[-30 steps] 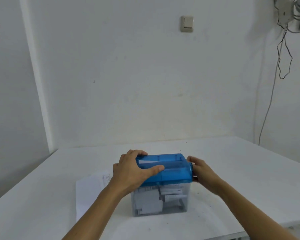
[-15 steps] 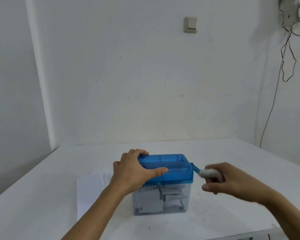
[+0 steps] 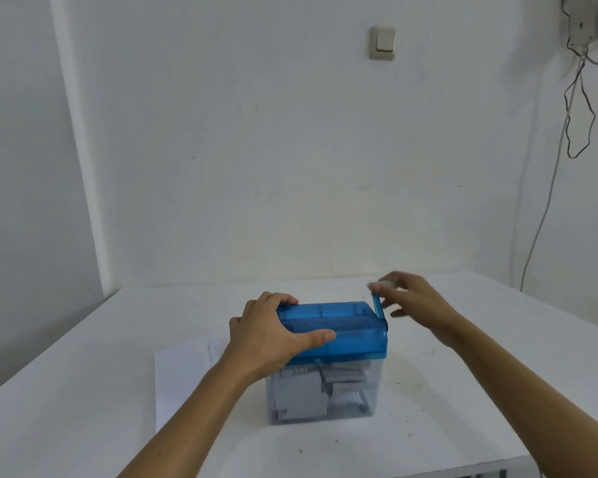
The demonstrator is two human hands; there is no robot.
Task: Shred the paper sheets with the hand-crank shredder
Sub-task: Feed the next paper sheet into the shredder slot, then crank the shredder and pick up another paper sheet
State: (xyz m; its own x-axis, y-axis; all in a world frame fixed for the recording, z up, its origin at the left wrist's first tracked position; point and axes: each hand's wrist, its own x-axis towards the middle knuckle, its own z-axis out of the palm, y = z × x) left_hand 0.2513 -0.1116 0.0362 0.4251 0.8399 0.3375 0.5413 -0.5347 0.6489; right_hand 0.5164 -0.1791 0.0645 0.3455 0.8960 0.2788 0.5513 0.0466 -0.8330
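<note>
Head camera view is showing a hand-crank shredder (image 3: 328,343) sitting on a white table (image 3: 463,374), near the front edge and about in the middle. Its blue lid (image 3: 352,336) is sitting on top of a clear bin (image 3: 373,384). Paper strips (image 3: 297,391) are piling up inside the bin and filling most of it.

A person's left hand (image 3: 270,334) is gripping the left end of the lid. The fingers are curling over the far edge, and the thumb is lying flat along the front of the lid.

A blue crank arm (image 3: 378,307) is sticking up from the right side of the lid. A white knob (image 3: 385,282) is sitting at its top end. The right hand (image 3: 415,300) is pinching that knob with its fingertips. This hand is looking blurry, so the exact fingers are hard to tell.

Some paper sheets (image 3: 184,374) are lying flat on the table, just to the left of the shredder and partly under the left arm. Tiny dark specks are dotting the table to the right of the bin.

Behind the table, a white wall (image 3: 256,150) is standing plain. A light switch (image 3: 382,43) is sitting high up on it. Dark wires (image 3: 580,108) are hanging down in the top right corner.
</note>
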